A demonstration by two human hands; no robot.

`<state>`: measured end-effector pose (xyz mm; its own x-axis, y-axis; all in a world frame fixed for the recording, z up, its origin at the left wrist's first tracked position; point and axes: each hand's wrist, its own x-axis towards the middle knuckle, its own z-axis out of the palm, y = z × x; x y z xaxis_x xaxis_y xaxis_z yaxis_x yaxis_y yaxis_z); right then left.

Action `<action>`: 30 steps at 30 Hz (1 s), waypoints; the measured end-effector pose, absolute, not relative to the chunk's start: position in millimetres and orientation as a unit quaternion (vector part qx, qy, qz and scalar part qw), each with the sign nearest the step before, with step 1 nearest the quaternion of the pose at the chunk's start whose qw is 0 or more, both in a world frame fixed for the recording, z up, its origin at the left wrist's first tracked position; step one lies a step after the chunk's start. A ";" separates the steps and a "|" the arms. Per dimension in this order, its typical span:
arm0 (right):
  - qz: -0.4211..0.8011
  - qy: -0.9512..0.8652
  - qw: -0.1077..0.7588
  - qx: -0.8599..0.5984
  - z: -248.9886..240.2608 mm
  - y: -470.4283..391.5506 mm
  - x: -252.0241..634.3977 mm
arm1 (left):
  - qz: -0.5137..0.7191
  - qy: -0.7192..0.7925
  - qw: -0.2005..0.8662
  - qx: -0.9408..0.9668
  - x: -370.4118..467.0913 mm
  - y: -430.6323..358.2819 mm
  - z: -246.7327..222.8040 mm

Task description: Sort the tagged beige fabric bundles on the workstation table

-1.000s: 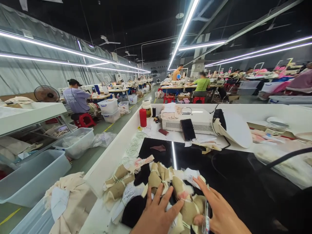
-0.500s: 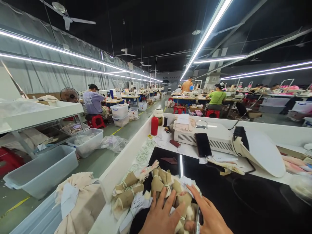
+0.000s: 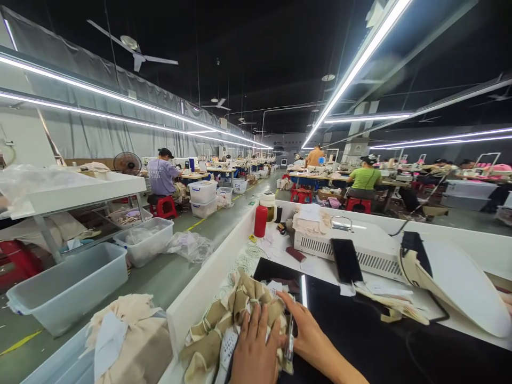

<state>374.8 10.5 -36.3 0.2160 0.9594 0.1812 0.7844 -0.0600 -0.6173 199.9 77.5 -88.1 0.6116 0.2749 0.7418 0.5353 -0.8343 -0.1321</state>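
A heap of tied tan fabric bundles [image 3: 224, 320] with white lace pieces lies at the near left of a glossy black worktop [image 3: 372, 341]. My left hand [image 3: 252, 352] presses flat on top of the heap, fingers spread. My right hand [image 3: 306, 333] rests against the right side of the heap and holds a pen [image 3: 290, 341] upright between its fingers. Both wrists run off the bottom edge.
A white machine box [image 3: 360, 248] with a black phone [image 3: 346, 260] leaning on it stands behind the worktop, beside a white dome-shaped form [image 3: 460, 282]. A red bottle [image 3: 260, 221] stands at the back left. Bins [image 3: 72, 285] line the aisle at left; seated workers farther off.
The view has tilted up and swung left. Both hands have slid left across the heap, bunching the bundles closer together toward the worktop's left edge.
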 end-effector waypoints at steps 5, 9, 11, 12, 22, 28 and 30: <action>0.145 -0.646 0.304 -0.685 -27.1 48.8 375.0 | -0.416 -0.288 0.213 -0.836 206.6 95.8 -90.4; 0.139 -0.678 0.299 -0.656 -25.3 74.1 376.7 | -0.394 -0.300 0.237 -0.836 201.2 97.0 -72.2; 0.138 -0.689 0.301 -0.644 -27.3 85.0 380.3 | -0.389 -0.298 0.232 -0.840 197.4 91.9 -60.1; 0.138 -0.694 0.302 -0.639 -28.8 90.3 382.7 | -0.391 -0.294 0.226 -0.842 195.8 88.6 -54.1; 0.142 -0.702 0.308 -0.626 -40.7 126.5 398.4 | -0.518 -0.191 0.190 -0.812 206.9 62.3 -31.2; 0.136 -0.705 0.311 -0.622 -27.9 121.2 416.6 | -0.452 -0.124 0.138 -0.873 204.0 44.1 -41.7; 0.141 -0.693 0.317 -0.633 -17.2 118.4 424.8 | -0.399 -0.085 0.125 -0.904 199.5 39.2 -43.1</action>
